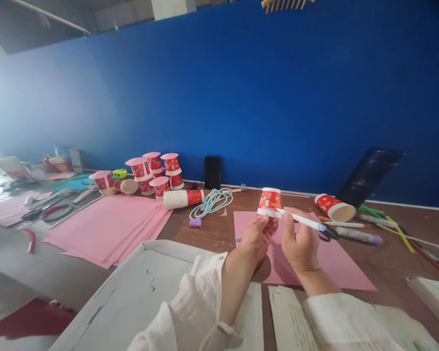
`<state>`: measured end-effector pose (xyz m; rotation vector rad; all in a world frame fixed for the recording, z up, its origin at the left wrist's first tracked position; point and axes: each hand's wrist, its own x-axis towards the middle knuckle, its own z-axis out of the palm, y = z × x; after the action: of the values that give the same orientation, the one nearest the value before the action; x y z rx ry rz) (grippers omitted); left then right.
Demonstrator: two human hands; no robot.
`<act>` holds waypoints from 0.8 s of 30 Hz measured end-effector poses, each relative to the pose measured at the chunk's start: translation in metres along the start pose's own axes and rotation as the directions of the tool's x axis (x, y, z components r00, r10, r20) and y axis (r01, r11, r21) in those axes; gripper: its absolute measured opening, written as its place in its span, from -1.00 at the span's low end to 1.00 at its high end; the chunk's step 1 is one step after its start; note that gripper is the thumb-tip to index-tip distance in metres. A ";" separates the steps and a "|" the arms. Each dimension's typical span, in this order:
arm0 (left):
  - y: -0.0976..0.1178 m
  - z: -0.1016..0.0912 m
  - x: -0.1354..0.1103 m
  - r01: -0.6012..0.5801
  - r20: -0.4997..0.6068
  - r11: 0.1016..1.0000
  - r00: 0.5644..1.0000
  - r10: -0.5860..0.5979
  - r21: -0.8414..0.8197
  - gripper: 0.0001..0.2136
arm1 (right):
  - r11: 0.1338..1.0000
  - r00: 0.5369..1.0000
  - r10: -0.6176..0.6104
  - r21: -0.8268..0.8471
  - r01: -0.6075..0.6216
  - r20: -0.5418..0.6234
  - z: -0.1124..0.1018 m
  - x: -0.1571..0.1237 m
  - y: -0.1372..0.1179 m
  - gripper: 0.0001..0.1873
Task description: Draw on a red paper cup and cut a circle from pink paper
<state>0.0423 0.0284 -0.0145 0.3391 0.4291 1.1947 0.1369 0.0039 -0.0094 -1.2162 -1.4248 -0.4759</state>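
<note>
My left hand [258,236] holds a red patterned paper cup [270,199] by its lower edge, the white base end up. In my right hand [303,241] is a white marker [305,220] with a pale purple end. Its tip touches, or nearly touches, the cup's lower right side. Beneath both hands lies a sheet of pink paper [336,261] on the brown table. A purple cap [195,223] sits on the table left of the sheet. Another red paper cup [331,207] rests on its side to the right.
Stacked red cups with pink discs [139,169] stand at the back left, near a nested row of cups [181,199] and a coiled blue cord [215,202]. A pink paper stack [109,226] lies left. Markers and a glue-stick-like tube [358,236] lie right. A blue partition [259,97] rises behind.
</note>
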 end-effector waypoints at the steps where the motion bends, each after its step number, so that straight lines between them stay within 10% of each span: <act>1: 0.000 0.000 0.000 -0.001 0.004 1.000 1.000 0.001 0.008 -0.91 | 1.000 1.000 -0.010 -0.001 0.010 0.007 0.000 0.000 -0.001 -0.83; 24: -0.002 -0.003 0.001 -0.066 0.081 0.992 0.995 0.058 0.109 -0.75 | 0.999 0.996 -0.030 -0.037 0.033 0.087 0.000 -0.001 0.004 -0.83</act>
<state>0.0430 0.0286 -0.0182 0.4965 0.4214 1.2164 0.1403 0.0053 -0.0116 -1.2596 -1.5167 -0.4792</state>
